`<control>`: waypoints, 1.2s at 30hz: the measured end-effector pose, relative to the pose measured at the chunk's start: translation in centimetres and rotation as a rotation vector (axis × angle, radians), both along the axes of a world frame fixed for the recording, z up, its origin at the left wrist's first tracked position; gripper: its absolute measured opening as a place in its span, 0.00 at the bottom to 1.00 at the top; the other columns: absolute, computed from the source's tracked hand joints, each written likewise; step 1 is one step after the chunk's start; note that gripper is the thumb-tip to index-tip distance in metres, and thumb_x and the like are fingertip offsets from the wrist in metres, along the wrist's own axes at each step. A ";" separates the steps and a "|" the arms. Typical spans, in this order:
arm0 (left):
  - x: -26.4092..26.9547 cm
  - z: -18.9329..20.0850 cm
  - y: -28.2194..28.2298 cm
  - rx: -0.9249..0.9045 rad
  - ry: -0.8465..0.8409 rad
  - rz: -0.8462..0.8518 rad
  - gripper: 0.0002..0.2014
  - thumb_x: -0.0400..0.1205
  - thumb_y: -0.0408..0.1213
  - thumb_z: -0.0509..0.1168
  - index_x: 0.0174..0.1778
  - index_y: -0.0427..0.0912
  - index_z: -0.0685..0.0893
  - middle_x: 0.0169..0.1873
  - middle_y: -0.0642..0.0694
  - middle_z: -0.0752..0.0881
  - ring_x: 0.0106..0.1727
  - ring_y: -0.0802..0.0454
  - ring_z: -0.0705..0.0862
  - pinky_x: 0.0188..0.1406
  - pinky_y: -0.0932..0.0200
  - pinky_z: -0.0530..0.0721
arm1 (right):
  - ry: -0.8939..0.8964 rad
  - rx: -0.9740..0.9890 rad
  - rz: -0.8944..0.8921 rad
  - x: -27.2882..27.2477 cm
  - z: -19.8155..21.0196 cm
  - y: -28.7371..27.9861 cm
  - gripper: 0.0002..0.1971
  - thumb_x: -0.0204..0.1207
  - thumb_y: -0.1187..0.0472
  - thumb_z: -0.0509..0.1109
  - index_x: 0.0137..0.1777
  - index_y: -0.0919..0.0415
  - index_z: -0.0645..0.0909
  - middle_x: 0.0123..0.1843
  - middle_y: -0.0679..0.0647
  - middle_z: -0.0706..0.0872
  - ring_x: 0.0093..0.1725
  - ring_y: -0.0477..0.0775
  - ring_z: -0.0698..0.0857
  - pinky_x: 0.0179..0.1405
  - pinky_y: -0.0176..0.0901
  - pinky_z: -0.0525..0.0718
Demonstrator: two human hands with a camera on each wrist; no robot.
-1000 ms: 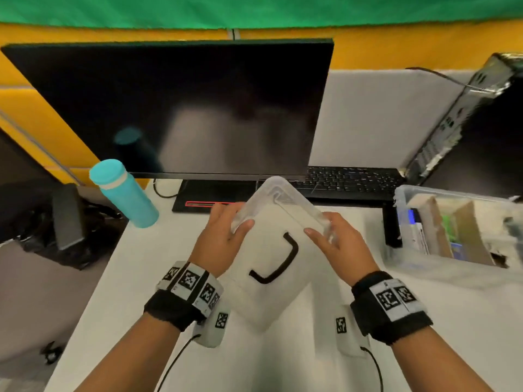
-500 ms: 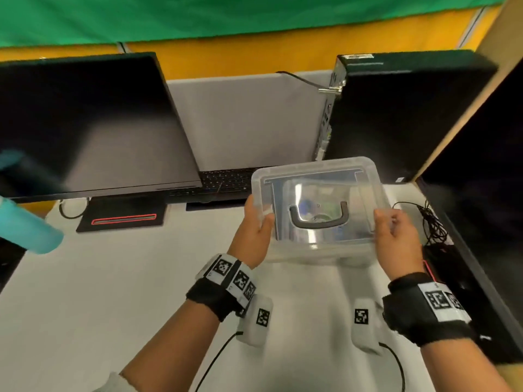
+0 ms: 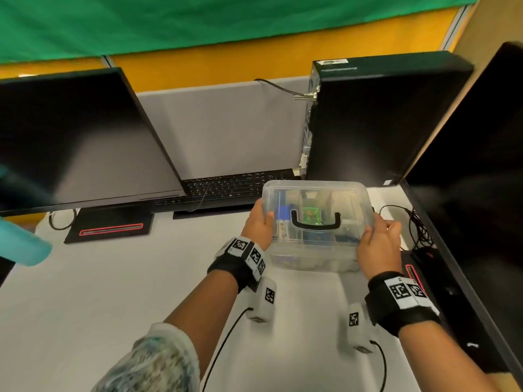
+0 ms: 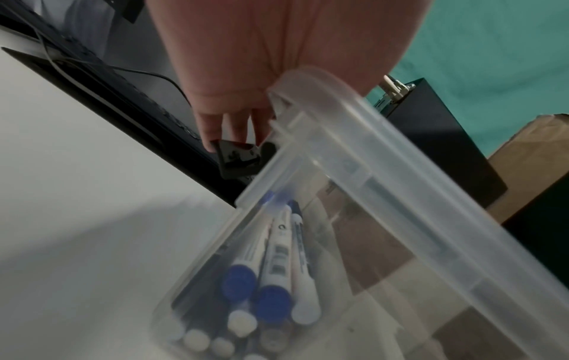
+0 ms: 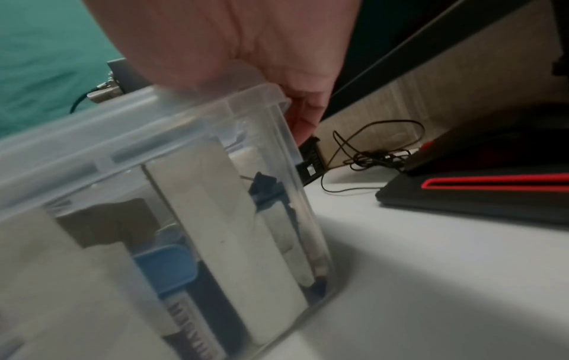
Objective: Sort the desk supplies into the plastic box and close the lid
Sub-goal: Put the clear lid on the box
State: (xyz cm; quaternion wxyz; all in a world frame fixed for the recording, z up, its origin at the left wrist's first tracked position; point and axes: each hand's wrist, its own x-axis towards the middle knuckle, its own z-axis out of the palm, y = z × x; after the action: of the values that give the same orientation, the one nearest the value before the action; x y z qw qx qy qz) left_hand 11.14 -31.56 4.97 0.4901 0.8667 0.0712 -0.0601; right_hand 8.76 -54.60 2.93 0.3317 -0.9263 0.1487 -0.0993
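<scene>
At the right end of the scene, largest item first:

Tabletop: white tabletop (image 3: 113, 292) carrying every item listed below.

Surroundings: black monitor (image 3: 70, 137) at left, black computer tower (image 3: 382, 117) behind the box, black keyboard (image 3: 226, 185) between them, loose black cable (image 3: 416, 222) just beside the box on its right.

Box: clear rectangular plastic box (image 3: 311, 258) stands on the tabletop in front of the tower, base flat.

Lid: clear plastic lid with a black carry handle (image 3: 314, 222) lies over the box rim. Whether the edges are fully snapped down cannot be told.

Contents: blue-capped white markers (image 4: 270, 268) lie packed at the left end; a white flat pack (image 5: 221, 219) and a blue-lidded item stand at the right end. Nothing appears to stand above the rim.

Left hand: left hand (image 3: 259, 224) grips the lid's left edge, thumb on top, fingers (image 4: 215, 126) curled down the outside past the rim.

Right hand: right hand (image 3: 377, 239) grips the near right corner likewise, fingers curled over the edge.

Step in hand, judged: seating the lid; sorting looks complete.

Method advised: press both ends down evenly, keeping the lid level so neither side rides up. Run the thumbs along each edge to confirm seating all round. Keep the cable clear of the right side.
</scene>
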 end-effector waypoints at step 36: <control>-1.2 0.0 -2.6 0.191 0.089 0.137 0.60 0.66 0.59 0.75 0.83 0.40 0.42 0.81 0.41 0.58 0.77 0.42 0.70 0.71 0.48 0.75 | 0.202 -0.397 0.040 3.9 1.5 1.1 0.50 0.68 0.25 0.55 0.78 0.65 0.60 0.65 0.66 0.75 0.59 0.67 0.81 0.49 0.56 0.83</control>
State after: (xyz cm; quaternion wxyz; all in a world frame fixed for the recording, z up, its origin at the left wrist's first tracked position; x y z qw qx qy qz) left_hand 9.96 -34.12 4.97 0.4046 0.8990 0.1573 -0.0581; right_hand 12.68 -53.51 4.46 0.1280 -0.9814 0.1404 -0.0267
